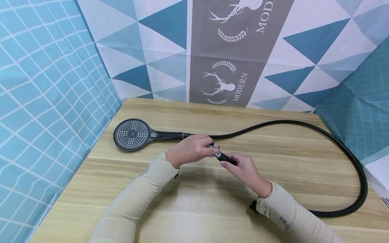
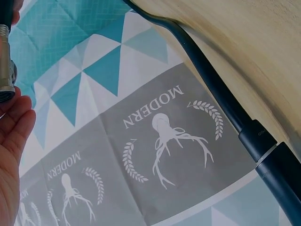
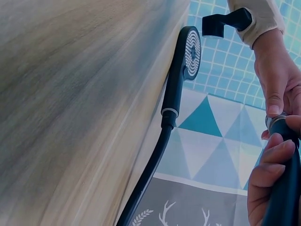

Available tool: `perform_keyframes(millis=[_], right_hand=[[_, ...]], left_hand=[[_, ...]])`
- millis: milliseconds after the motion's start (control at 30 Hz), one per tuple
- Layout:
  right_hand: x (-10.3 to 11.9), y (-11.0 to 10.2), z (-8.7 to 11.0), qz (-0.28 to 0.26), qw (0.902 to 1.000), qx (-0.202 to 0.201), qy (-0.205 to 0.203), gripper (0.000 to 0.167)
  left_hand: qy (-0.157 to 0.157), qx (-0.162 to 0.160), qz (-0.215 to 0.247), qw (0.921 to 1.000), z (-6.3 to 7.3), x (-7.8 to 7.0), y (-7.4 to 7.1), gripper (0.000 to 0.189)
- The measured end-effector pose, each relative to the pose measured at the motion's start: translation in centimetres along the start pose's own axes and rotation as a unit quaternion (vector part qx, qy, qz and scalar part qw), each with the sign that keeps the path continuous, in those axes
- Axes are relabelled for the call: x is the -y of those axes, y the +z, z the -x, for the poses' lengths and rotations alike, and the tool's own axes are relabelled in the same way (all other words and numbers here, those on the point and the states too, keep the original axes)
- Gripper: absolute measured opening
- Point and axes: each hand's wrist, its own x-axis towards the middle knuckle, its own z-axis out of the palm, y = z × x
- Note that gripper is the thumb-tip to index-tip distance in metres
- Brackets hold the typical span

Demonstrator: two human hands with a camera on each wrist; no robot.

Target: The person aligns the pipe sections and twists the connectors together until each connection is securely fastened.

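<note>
My left hand (image 1: 192, 149) grips a small silver metal fitting (image 1: 217, 155), partly hidden by the fingers in the head view. Its round lower end shows at the left edge of the left wrist view, close to the fingertips. My right hand (image 1: 247, 171) holds the black end (image 1: 227, 158) of the shower hose (image 1: 352, 153), right against the fitting. Thumb and fingers wrap this end in the right wrist view. Beyond the left hand lies a dark grey shower head (image 1: 132, 134), spray face up, joined at its handle to the hose's other end.
The hose loops across the wooden table (image 1: 182, 209) and round its right side, passing behind my right forearm. Blue tiled sheeting (image 1: 45, 84) stands on the left, patterned sheeting (image 1: 164, 50) at the back. A white object (image 1: 378, 173) sits at the right edge.
</note>
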Motion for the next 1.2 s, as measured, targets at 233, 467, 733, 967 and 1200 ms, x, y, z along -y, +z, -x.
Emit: perform_keyframes(millis=[233, 467, 733, 967, 1200], right_hand=[[-0.05, -0.33, 0.23, -0.036, 0.9987, 0.035, 0.013, 0.010], [-0.25, -0.20, 0.54, -0.010, 0.9994, 0.031, 0.002, 0.007], [0.16, 0.46, 0.39, -0.006, 0.9970, -0.004, 0.078, 0.025], [0.01, 0.44, 0.33, 0.011, 0.9984, -0.014, 0.054, 0.017], [-0.02, 0.16, 0.38, 0.005, 0.9993, -0.005, 0.038, 0.009]], left_hand=[[0.009, -0.009, 0.003, 0.9999, 0.00, -0.15, 0.29, 0.020], [0.006, 0.006, -0.003, 1.0000, -0.02, -0.49, 0.67, 0.018], [-0.010, 0.020, 0.002, 0.9998, 0.16, -0.58, 0.42, 0.023], [-0.013, 0.021, -0.001, 0.9997, 0.28, -0.68, 0.51, 0.020], [-0.013, 0.016, -0.003, 0.9998, 0.34, -0.71, 0.51, 0.020]])
